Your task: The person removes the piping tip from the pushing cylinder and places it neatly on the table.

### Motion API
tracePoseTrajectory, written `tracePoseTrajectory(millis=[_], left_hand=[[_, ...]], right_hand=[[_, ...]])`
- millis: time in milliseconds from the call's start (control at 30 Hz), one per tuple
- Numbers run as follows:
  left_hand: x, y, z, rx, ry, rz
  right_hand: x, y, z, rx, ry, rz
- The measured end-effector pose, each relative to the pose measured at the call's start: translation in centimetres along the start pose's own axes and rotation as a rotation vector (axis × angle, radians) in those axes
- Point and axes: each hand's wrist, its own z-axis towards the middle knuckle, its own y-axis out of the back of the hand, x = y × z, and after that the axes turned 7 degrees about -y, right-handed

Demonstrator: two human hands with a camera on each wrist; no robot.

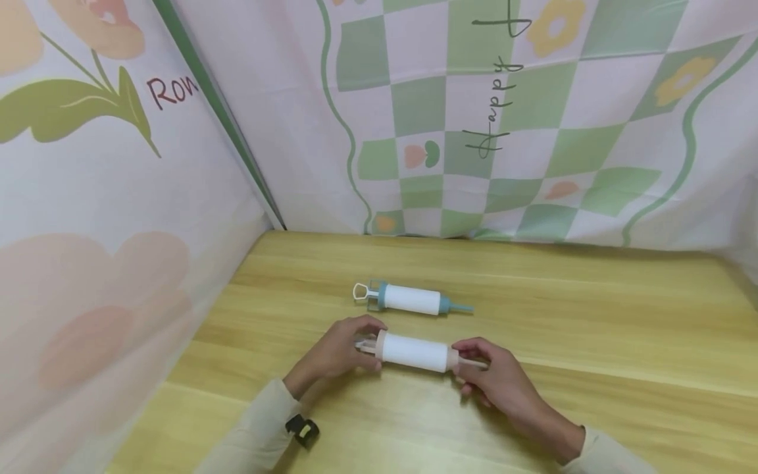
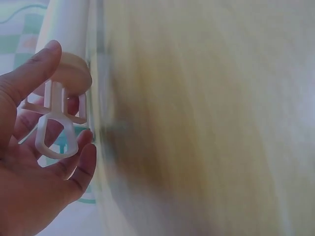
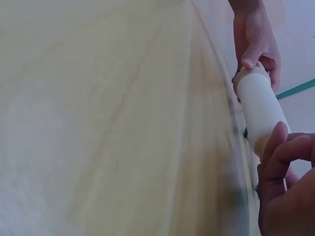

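A white-barrelled balloon pump (image 1: 414, 351) with beige ends lies crosswise between the two hands. My left hand (image 1: 340, 349) grips its beige collar at the handle end, thumb on one side. In the left wrist view the ring handle (image 2: 41, 140) sits close against the collar, above the curled fingers. My right hand (image 1: 497, 378) pinches the opposite beige end, where the thin nozzle (image 1: 474, 363) comes out. A second balloon pump (image 1: 412, 299), white with teal ends, rests on the table just beyond, its ring handle to the left.
The wood-grain table (image 1: 592, 316) meets a green-and-white checked cloth (image 1: 503, 151) at its back edge. A floral cloth (image 1: 118, 197) hangs along the left side. A black band with a small device (image 1: 303, 431) is on the left sleeve.
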Motion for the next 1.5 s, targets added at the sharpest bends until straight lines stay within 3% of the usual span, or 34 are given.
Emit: tracePoseTrajectory(millis=[400,667,1000,1200,1500], left_hand=[[-1.4,-0.2,0.2,-0.064,-0.024,-0.095],[-3.1,0.1,0.4,-0.131,-0.099,-0.094],[-4.6,0.2,1.0,-0.185,-0.152,-0.106],[-5.3,0.0,1.3,-0.192,-0.144,-0.157],[-7.0,0.3,2.0,-0.197,-0.143,-0.164]], right_hand=[[1.1,2.0,-1.2,0.041,0.063,-0.033],[3.0,3.9,-1.8,0.077,0.136,-0.038],[3.9,4.7,-2.5,0.039,0.168,-0.05],[4.2,5.3,-2.8,0.017,0.182,-0.068],[5.3,6.8,-3.3,-0.012,0.269,-0.098]])
